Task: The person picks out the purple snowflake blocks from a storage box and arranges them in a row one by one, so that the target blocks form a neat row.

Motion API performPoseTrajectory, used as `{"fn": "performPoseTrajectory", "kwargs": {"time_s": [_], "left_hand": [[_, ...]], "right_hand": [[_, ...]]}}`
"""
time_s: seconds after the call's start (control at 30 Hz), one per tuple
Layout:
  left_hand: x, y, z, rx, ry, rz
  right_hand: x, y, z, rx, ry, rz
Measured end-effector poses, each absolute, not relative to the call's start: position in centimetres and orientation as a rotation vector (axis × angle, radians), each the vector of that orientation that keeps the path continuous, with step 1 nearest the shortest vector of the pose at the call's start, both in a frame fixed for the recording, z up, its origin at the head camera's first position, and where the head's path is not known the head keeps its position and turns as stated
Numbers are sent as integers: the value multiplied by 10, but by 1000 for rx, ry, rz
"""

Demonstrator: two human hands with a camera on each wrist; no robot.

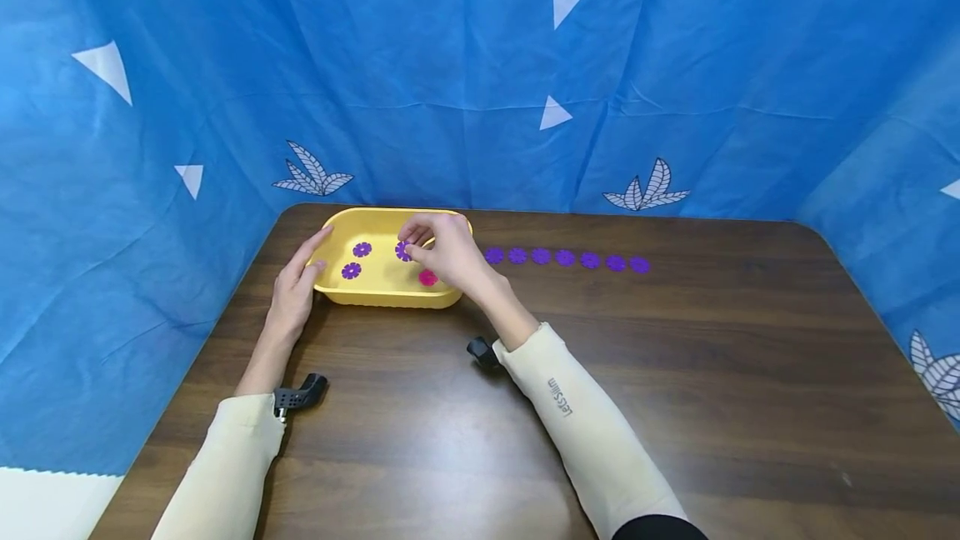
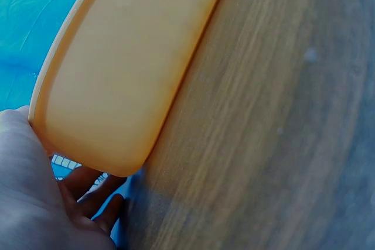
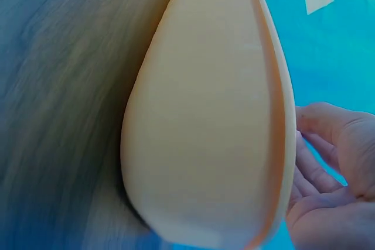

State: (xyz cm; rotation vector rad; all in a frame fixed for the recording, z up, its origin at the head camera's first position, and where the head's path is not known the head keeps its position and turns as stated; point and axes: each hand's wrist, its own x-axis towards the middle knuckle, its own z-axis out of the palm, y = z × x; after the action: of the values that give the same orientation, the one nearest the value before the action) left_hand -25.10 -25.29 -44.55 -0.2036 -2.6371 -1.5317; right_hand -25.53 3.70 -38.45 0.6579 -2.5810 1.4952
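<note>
A yellow plastic tray (image 1: 382, 298) stands near the table's back edge. My left hand (image 1: 291, 294) holds its left end, thumb at the rim and fingers along the outer wall; the left wrist view shows those fingers (image 2: 88, 200) curled by the tray's corner. Over the tray's right part, my right hand (image 1: 452, 252) pinches a purple flower-shaped disc (image 1: 402, 251) between thumb and fingertips. Two more purple discs, an upper one (image 1: 362, 249) and a lower one (image 1: 351, 271), lie in the tray, with a pink disc (image 1: 427, 277) under the right hand. In the right wrist view the tray wall hides the fingertips.
Several purple discs (image 1: 565, 257) form a row on the brown wooden table (image 1: 675, 373), right of the tray. A blue patterned curtain (image 1: 465, 65) hangs right behind the table and along its sides.
</note>
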Motion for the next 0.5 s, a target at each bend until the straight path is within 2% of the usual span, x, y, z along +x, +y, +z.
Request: {"fn": "performPoseTrajectory", "kwargs": {"time_s": [0.5], "left_hand": [[-251,-254,-445,-212,-2634,-1547]], "right_hand": [[-243,104,-384,439,-2483,1537]]}}
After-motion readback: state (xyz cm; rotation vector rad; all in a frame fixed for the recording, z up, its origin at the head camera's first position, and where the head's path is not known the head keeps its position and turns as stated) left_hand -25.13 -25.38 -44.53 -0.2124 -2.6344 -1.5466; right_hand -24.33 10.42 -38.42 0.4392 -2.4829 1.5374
